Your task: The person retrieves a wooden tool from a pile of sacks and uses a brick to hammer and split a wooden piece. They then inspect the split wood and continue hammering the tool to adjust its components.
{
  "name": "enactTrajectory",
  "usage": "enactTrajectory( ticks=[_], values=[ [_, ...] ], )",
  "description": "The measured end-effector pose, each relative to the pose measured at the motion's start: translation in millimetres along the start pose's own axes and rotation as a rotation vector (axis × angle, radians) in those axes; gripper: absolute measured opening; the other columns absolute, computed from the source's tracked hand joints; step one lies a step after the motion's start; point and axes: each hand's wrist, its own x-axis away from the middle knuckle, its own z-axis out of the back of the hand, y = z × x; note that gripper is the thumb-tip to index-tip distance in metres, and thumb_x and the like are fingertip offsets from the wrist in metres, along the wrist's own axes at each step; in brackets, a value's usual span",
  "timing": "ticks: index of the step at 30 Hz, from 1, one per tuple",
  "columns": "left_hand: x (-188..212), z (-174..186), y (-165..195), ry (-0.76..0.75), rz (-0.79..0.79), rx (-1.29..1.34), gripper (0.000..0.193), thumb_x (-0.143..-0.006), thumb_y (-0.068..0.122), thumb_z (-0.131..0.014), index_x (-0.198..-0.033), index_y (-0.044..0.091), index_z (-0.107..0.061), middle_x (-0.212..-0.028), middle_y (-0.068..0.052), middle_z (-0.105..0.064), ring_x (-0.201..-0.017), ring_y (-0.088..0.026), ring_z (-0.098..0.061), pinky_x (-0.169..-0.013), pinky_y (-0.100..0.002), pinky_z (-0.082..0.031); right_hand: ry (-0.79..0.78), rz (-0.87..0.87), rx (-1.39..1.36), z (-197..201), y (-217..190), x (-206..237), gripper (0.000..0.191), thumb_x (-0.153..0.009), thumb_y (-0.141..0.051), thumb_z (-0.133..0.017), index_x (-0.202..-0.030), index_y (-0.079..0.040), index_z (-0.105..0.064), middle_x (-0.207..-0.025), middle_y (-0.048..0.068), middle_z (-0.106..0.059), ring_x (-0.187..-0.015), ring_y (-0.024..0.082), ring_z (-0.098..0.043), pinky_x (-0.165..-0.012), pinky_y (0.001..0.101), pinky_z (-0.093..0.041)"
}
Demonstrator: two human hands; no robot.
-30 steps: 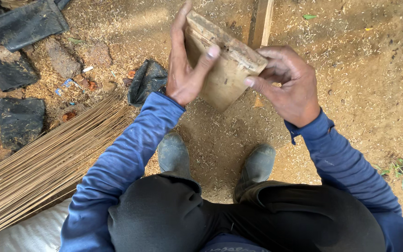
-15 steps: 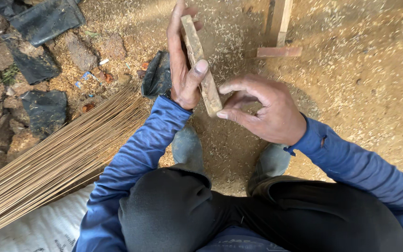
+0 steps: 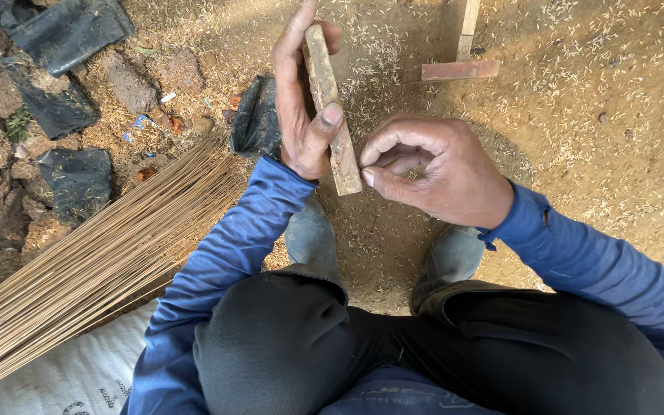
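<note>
Where the sawdust-strewn earth floor (image 3: 578, 138) spreads beneath the crouching person, a long bundle of thin tan sticks (image 3: 94, 269) lies at the left on a white woven sack (image 3: 78, 376). The flat, pale brown wooden block (image 3: 330, 104) is held on edge above the feet: the left hand (image 3: 301, 115) clasps it, thumb pressed to its lower end, while the right hand (image 3: 432, 165) curls, thumb and forefinger pinched beside that end. It looks stiff, light and rough-grained; gripping its broad faces seems surest.

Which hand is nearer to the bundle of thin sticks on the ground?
Left. The left hand, gripping the wooden piece, sits just beyond the tips of the stick bundle; the right hand is farther off, across the wooden piece.
</note>
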Motion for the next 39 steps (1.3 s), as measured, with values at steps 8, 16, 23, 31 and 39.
enactTrajectory(
  ticks=[8,16,23,31,39],
  values=[
    [-3.3,-5.8,0.2,-0.029,-0.020,0.034,0.083,-0.104,0.058,-0.063,-0.163,0.013,-0.026,-0.151,-0.009,-0.044,-0.139,-0.019,-0.047,-0.123,-0.035,-0.039,-0.040,-0.194,-0.011,10.5,0.6,1.2,0.014,-0.091,-0.003,-0.076,-0.102,0.000,-0.069,-0.096,0.006,-0.072,-0.087,0.012,-0.074,-0.079,0.0252,-0.065],
    [-9.1,-10.9,-5.7,-0.069,-0.018,-0.036,0.082,-0.108,0.055,-0.061,-0.165,0.012,-0.020,-0.157,-0.010,-0.041,-0.144,-0.021,-0.045,-0.126,-0.035,-0.036,-0.080,-0.204,-0.171,23.7,6.3,-0.2,0.013,-0.096,-0.006,-0.072,-0.102,0.004,-0.067,-0.095,0.010,-0.073,-0.086,0.016,-0.076,-0.078,0.0290,-0.067],
    [-12.9,-13.4,-14.9,-0.054,-0.048,-0.157,0.081,-0.108,0.055,-0.059,-0.165,0.013,-0.020,-0.164,-0.014,-0.036,-0.152,-0.024,-0.036,-0.130,-0.038,-0.031,-0.114,-0.175,-0.223,32.3,16.8,-3.2,0.010,-0.099,-0.005,-0.067,-0.103,0.004,-0.065,-0.096,0.011,-0.071,-0.084,0.017,-0.075,-0.078,0.0308,-0.068],
    [-17.5,-12.0,-27.3,-0.088,-0.052,-0.105,0.084,-0.108,0.066,-0.050,-0.167,0.017,-0.016,-0.172,-0.016,-0.024,-0.158,-0.027,-0.023,-0.135,-0.045,-0.021,-0.142,-0.125,-0.200,51.5,32.9,-0.2,0.009,-0.101,-0.006,-0.066,-0.102,0.003,-0.064,-0.095,0.011,-0.071,-0.083,0.018,-0.075,-0.079,0.0317,-0.067],
    [-18.7,-9.8,-9.2,-0.145,0.032,-0.098,0.051,-0.116,0.049,-0.044,-0.151,0.013,-0.055,-0.139,-0.012,-0.063,-0.128,-0.024,-0.062,-0.116,-0.038,-0.051,-0.085,-0.117,-0.032,72.5,44.6,4.9,0.009,-0.101,-0.008,-0.067,-0.105,0.000,-0.066,-0.102,0.007,-0.070,-0.091,0.013,-0.068,-0.085,0.0277,-0.062]
  ],
)
